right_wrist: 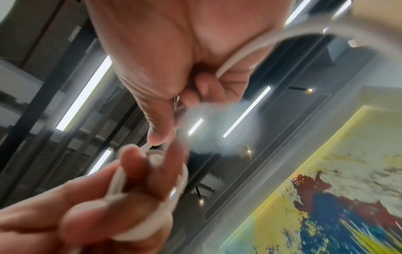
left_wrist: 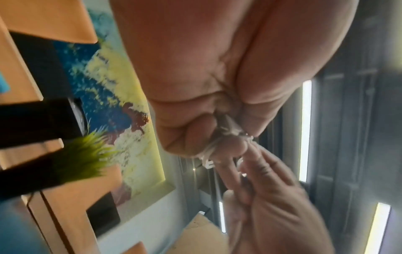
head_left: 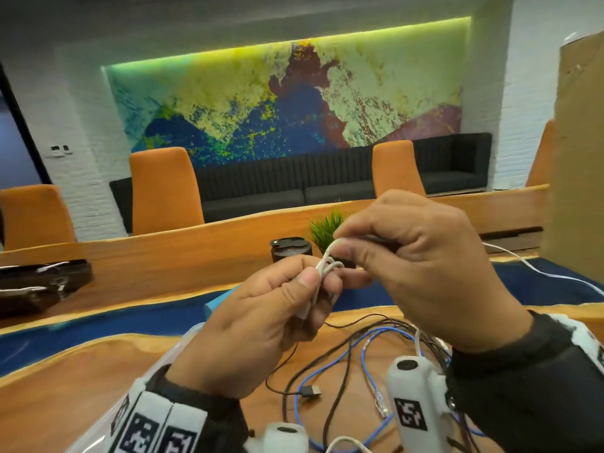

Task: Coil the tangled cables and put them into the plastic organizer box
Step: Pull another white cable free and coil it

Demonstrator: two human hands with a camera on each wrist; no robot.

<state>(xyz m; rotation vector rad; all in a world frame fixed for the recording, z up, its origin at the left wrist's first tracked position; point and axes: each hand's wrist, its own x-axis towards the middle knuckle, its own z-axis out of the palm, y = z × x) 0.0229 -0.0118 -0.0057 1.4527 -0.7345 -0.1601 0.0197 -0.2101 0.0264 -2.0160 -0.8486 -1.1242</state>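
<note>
Both hands are raised above the table with a white cable (head_left: pixel 328 268) between them. My left hand (head_left: pixel 304 289) grips a small bundle of its loops (right_wrist: pixel 118 180), wound round the fingers. My right hand (head_left: pixel 346 248) pinches a strand of the same white cable (right_wrist: pixel 237 55) just above that bundle. In the left wrist view the white loops (left_wrist: pixel 226 135) sit at my fingertips. Below the hands lies a tangle: a blue cable (head_left: pixel 367 348), thin black cables (head_left: pixel 343 367) and a black plug (head_left: pixel 310 391). A clear plastic organizer box (head_left: pixel 183 341) shows partly under my left forearm.
The wooden table (head_left: pixel 81 380) has a blue resin band across it. A dark cup (head_left: pixel 289 253) and a small green plant (head_left: pixel 327 228) stand behind the hands. Another white cable (head_left: pixel 539 271) trails at right, near a cardboard box (head_left: pixel 575 142). Orange chairs line the far side.
</note>
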